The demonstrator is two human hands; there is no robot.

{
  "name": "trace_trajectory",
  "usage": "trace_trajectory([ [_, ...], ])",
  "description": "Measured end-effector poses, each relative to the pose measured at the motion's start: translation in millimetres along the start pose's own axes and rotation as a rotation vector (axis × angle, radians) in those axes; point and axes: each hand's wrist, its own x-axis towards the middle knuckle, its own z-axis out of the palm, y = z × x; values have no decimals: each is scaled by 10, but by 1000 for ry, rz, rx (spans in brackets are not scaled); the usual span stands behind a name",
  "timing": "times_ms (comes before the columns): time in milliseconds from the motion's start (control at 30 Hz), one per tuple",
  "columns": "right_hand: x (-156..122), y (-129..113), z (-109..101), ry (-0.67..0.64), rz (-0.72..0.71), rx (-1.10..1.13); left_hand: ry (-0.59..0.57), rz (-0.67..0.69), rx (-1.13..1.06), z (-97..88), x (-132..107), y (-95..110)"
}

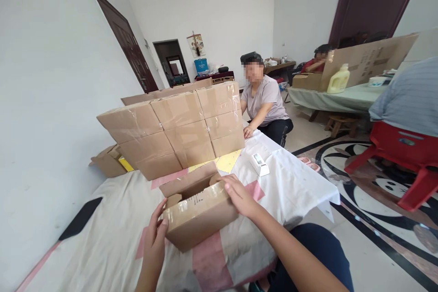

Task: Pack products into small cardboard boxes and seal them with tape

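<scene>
A small brown cardboard box [201, 214] with clear tape along its near edge stands on the cloth-covered table [112, 237] in front of me, its far flaps standing up. My left hand [155, 237] grips the box's left near corner, thumb on the front face. My right hand [239, 196] presses on the box's right top edge with fingers curled over it. Behind the box rises a stack of taped brown boxes [178, 130], several wide and two high.
A small white device [259, 164] and a yellow sheet [227, 162] lie on the table past the box. A dark flat object [80, 219] lies at left. A seated person [265, 105] rests a hand on the table. A red chair [404, 155] stands at right.
</scene>
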Motion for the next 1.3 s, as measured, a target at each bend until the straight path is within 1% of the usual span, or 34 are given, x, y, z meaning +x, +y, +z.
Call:
trace_trajectory([
  [67, 13, 61, 49, 60, 66, 10, -2, -81, -29, 7, 35, 55],
  [133, 21, 108, 79, 50, 42, 21, -44, -54, 8, -9, 108, 118],
  [200, 22, 128, 81, 9, -42, 10, -93, 51, 116, -37, 197, 205],
  [267, 20, 122, 65, 5, -72, -8, -90, 171, 268, -65, 269, 309],
  [333, 25, 100, 37, 11, -36, -15, -64, 273, 452, -88, 302, 408],
  [367, 33, 88, 17, 24, -8, -17, -83, 312, 546, -97, 302, 449],
  [433, 66, 75, -58, 79, 45, -29, -204, 353, 707, -112, 274, 514],
  [500, 114, 87, -209, 193, 130, -59, -335, 361, 818, -111, 220, 566],
  [533, 140, 107, -320, 266, 185, -79, -375, 365, 857, -100, 190, 590],
  [567, 164, 137, -456, 341, 247, -98, -386, 375, 892, -79, 160, 610],
  [600, 184, 177, -611, 410, 310, -113, -381, 391, 924, -49, 134, 625],
  [667, 217, 285, -957, 500, 419, -131, -350, 429, 976, 26, 106, 625],
  [733, 253, 419, -1291, 540, 533, -135, -310, 447, 1000, 95, 123, 582],
  [800, 316, 566, -1552, 561, 645, -112, -280, 440, 985, 132, 185, 522],
  [833, 359, 639, -1643, 573, 690, -93, -267, 431, 969, 137, 227, 500],
  [900, 454, 783, -1743, 604, 746, -50, -247, 401, 957, 140, 304, 515],
  [967, 534, 911, -1761, 628, 758, -15, -212, 378, 963, 185, 335, 639],
  [1000, 559, 967, -1752, 631, 757, -6, -189, 384, 955, 248, 321, 741],
  [1033, 575, 1015, -1739, 626, 752, -4, -170, 408, 930, 348, 286, 860],
  [1067, 580, 1054, -1725, 614, 745, -9, -159, 453, 877, 491, 230, 987],
  [1100, 576, 1086, -1713, 598, 732, -23, -173, 513, 807, 677, 156, 1110],
  [1167, 551, 1128, -1693, 551, 677, -71, -290, 658, 618, 1169, -21, 1305],
  [1200, 532, 1141, -1684, 517, 632, -99, -365, 729, 495, 1462, -105, 1366],
  [1233, 511, 1150, -1675, 478, 583, -126, -432, 772, 364, 1773, -169, 1398],
  [1267, 488, 1159, -1667, 437, 535, -150, -466, 760, 248, 2092, -203, 1403],
  [1300, 463, 1168, -1658, 400, 494, -173, -462, 720, 149, 2407, -195, 1385],
])
